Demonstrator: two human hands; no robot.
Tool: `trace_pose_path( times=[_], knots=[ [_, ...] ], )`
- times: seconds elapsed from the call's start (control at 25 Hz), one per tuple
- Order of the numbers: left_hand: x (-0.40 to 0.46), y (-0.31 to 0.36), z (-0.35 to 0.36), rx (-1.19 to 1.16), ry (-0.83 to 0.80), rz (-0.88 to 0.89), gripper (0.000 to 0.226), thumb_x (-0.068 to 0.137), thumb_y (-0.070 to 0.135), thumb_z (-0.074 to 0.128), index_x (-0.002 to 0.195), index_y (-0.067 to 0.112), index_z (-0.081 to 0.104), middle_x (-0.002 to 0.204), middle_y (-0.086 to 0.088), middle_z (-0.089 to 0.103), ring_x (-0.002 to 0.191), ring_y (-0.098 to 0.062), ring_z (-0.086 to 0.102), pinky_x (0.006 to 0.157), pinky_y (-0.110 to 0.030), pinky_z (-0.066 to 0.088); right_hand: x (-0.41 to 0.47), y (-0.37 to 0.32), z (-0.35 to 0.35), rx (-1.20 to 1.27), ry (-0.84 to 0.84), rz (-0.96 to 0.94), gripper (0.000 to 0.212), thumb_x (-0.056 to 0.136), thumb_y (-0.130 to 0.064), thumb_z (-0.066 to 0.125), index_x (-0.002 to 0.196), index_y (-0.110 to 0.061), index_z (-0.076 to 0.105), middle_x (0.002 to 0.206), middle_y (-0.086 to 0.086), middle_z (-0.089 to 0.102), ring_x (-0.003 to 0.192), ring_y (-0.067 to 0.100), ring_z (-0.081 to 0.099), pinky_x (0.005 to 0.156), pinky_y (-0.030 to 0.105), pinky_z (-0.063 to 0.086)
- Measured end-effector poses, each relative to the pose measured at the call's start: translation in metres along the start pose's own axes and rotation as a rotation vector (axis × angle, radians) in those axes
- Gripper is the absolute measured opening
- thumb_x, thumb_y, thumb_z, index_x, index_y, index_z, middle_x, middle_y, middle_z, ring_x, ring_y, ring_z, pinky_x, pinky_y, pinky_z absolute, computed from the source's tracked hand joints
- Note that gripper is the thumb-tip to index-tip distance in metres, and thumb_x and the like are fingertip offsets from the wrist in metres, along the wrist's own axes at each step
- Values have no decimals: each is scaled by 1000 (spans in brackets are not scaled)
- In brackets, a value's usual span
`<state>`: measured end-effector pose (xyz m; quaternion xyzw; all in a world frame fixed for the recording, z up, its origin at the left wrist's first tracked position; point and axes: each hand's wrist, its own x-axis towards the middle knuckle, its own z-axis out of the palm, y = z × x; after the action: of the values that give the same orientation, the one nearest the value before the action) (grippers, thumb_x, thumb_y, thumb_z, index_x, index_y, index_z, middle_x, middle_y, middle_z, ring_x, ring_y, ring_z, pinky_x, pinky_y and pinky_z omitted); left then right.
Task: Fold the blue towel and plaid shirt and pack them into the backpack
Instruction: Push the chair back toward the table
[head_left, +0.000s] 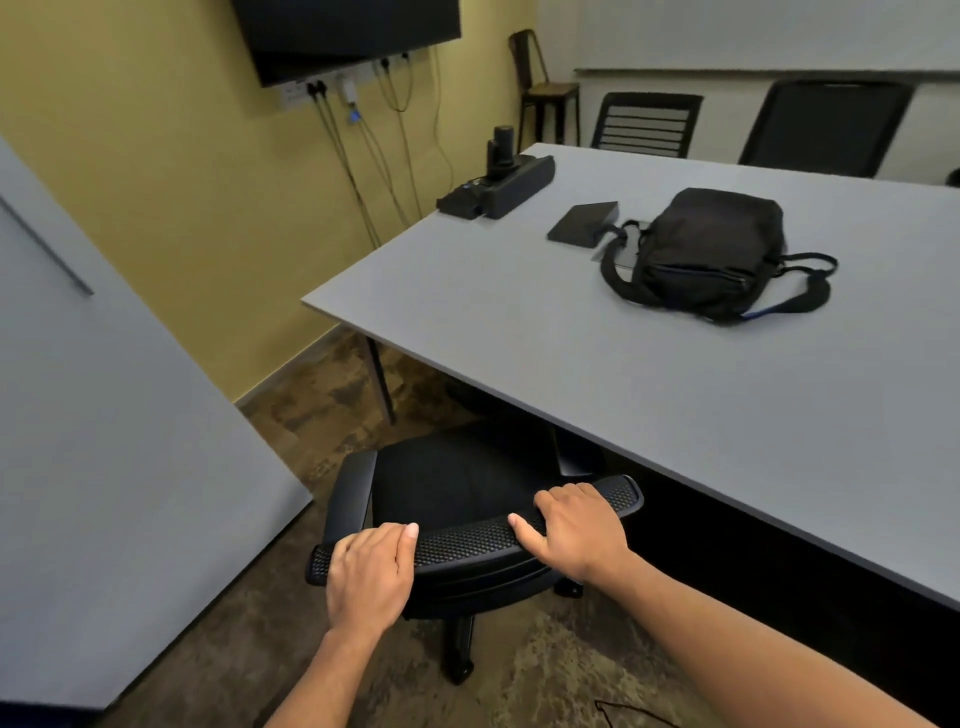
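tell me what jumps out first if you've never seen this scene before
Both hands grip the top edge of a black office chair's backrest in the foreground, the left hand near its left end and the right hand toward its right. Beyond, a black backpack lies on the grey table, beside a flat black square item.

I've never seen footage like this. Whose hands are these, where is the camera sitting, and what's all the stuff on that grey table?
There is no machine here. A person wears a wide-angle camera on the head, looking forward and down, so you see that person's own arms. The left hand and the right hand both rest on the top edge of a black office chair, fingers curled over it; they hold nothing else. On the grey table lies a black backpack, apparently closed, its straps spread out. Beside it is a flat dark square object, and near the far corner a long black device; I cannot tell what either is. No towel or shirt is in view.
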<state>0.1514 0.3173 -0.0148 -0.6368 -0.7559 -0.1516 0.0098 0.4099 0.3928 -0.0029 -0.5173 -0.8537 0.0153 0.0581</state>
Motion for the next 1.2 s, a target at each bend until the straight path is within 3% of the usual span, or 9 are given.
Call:
trace_pose_path(
  times=[0.44, 0.72, 0.92, 1.2],
  knots=[
    [70, 32, 24, -74, -59, 333, 51, 99, 46, 23, 87, 31, 70, 82, 19, 67, 84, -3, 64, 89, -31, 43, -29, 23, 4, -31, 54, 366, 67, 93, -69, 16, 78, -19, 59, 68, -4, 56, 69, 20, 54, 79, 37, 45],
    [107, 65, 34, -103, -124, 504, 46, 100, 42, 25, 92, 33, 69, 85, 18, 67, 84, -4, 63, 93, -33, 41, -42, 35, 1, -50, 97, 548, 62, 94, -67, 22, 66, -20, 51, 58, -7, 49, 57, 17, 47, 68, 37, 44],
    [130, 92, 46, -97, -160, 593, 49, 100, 42, 19, 96, 35, 67, 89, 20, 65, 85, -4, 60, 95, -31, 39, -46, 51, -4, -52, 101, 626, 61, 94, -67, 26, 62, -20, 48, 55, -7, 44, 53, 16, 44, 63, 35, 40],
    [143, 130, 57, -94, -169, 642, 52, 100, 42, 16, 93, 35, 66, 86, 19, 64, 81, -3, 59, 92, -32, 41, -55, 76, -9, -41, 113, 696, 61, 94, -67, 22, 66, -21, 52, 60, -7, 48, 59, 15, 48, 67, 35, 40]
  ],
)
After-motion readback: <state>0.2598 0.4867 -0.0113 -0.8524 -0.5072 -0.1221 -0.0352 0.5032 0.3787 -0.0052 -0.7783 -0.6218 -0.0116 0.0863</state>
